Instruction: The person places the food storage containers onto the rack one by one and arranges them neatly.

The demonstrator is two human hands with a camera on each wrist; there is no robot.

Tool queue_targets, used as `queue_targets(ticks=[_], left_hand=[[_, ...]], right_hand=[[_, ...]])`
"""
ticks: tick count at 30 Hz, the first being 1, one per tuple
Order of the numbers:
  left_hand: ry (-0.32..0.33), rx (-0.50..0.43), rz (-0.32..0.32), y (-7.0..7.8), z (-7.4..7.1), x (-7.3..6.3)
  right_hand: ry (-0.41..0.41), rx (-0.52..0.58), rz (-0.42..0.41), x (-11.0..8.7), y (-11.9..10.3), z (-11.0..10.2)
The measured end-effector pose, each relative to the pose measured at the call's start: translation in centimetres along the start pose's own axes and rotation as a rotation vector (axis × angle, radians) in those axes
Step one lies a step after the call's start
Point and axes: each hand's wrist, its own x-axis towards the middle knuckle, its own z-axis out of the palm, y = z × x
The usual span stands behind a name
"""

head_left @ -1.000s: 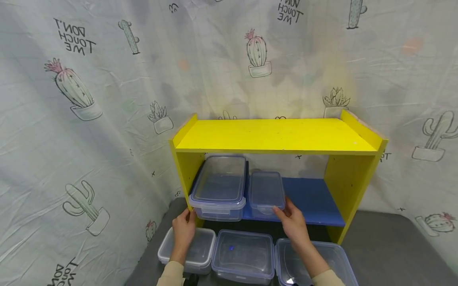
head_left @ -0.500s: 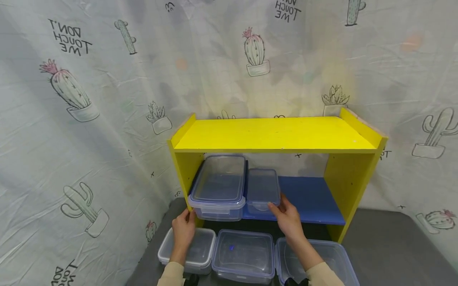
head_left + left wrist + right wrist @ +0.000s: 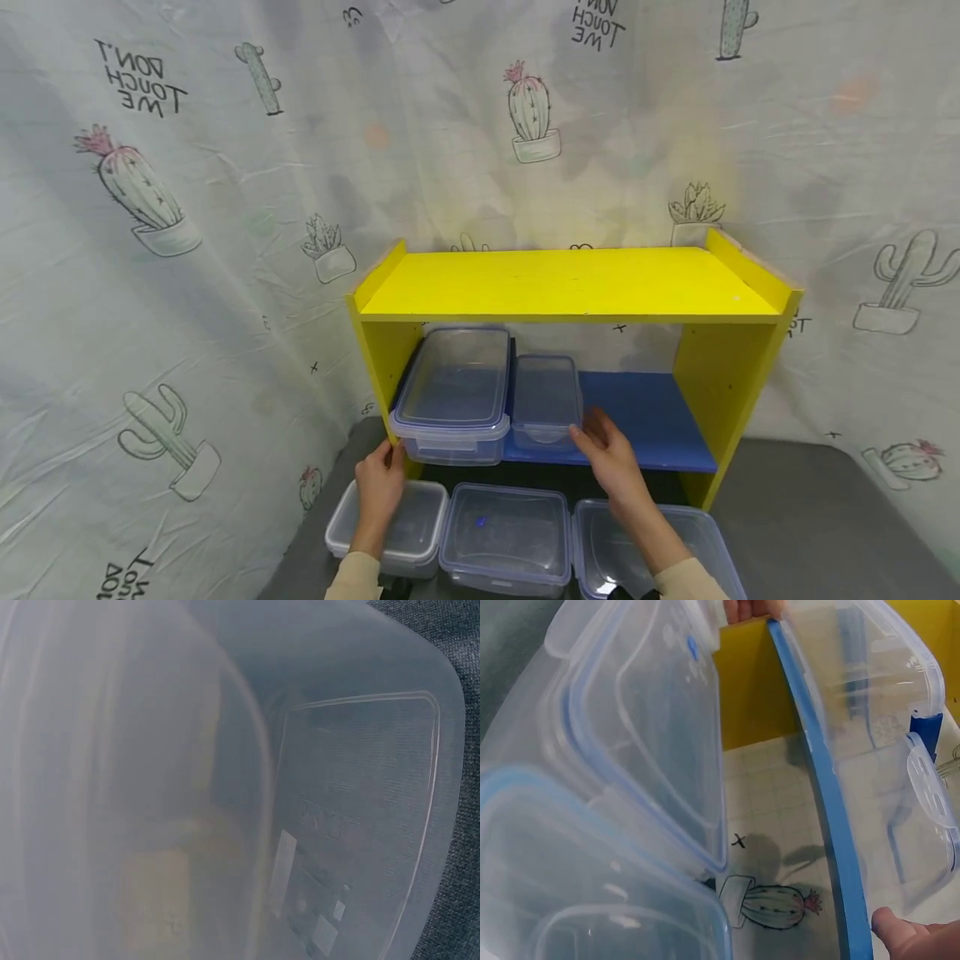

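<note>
My left hand (image 3: 379,487) grips the front edge of the left side panel of a yellow shelf unit (image 3: 570,283). Its fingertips also show at the top of the right wrist view. On the blue middle shelf (image 3: 637,421), a small clear lidded food container (image 3: 547,392) stands beside a larger one (image 3: 453,375). My right hand (image 3: 613,462) is at the small container's front right corner, thumb in front and fingers extended to its right. In the right wrist view its thumb (image 3: 907,937) shows just apart from that container.
Below, on the grey surface (image 3: 795,500), stand three more lidded containers: a white-rimmed one (image 3: 412,521) and two blue-rimmed ones, one in the middle (image 3: 506,542) and one on the right (image 3: 697,542). A cactus-print curtain (image 3: 420,183) hangs behind. Clear plastic fills much of the left wrist view.
The small container has shifted slightly back and left, up against the larger one. My right hand has loosened from its corner and moved slightly right. My left hand stays on the panel.
</note>
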Motion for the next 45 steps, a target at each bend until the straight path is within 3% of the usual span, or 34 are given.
queue_targets(ticks=[4,11,16,21,29,33,38,45], left_hand=[[-0.006,0.002,-0.001,0.1,-0.1,-0.1],[-0.028,-0.002,-0.027,0.2,-0.1,-0.2],[-0.008,0.008,-0.011,0.2,-0.2,0.0],[-0.009,0.012,-0.002,0.1,-0.2,0.1],[-0.012,0.022,0.004,-0.1,0.0,0.0],[-0.003,0.022,0.004,-0.1,-0.1,0.1],[-0.007,0.017,-0.001,0.1,-0.2,0.2],[0.002,0.03,0.01,0.0,-0.1,0.2]], right_hand=[[0.072,0.029,-0.014,-0.6,-0.1,-0.4],[0.176,0.307,-0.146,-1.8,-0.5,-1.2],[0.233,0.299,-0.18,-2.7,-0.6,-1.7],[0.269,0.153,-0.103,-3.4,0.2,-2.4],[0.232,-0.24,0.031,-4.6,2.2,-4.0],[0.209,-0.462,0.043,-5.1,2.9,-5.1],[0.158,-0.686,-0.004,-5.7,3.8,-7.0],[0.1,-0.844,-0.023,-6.2,4.9,-9.4]])
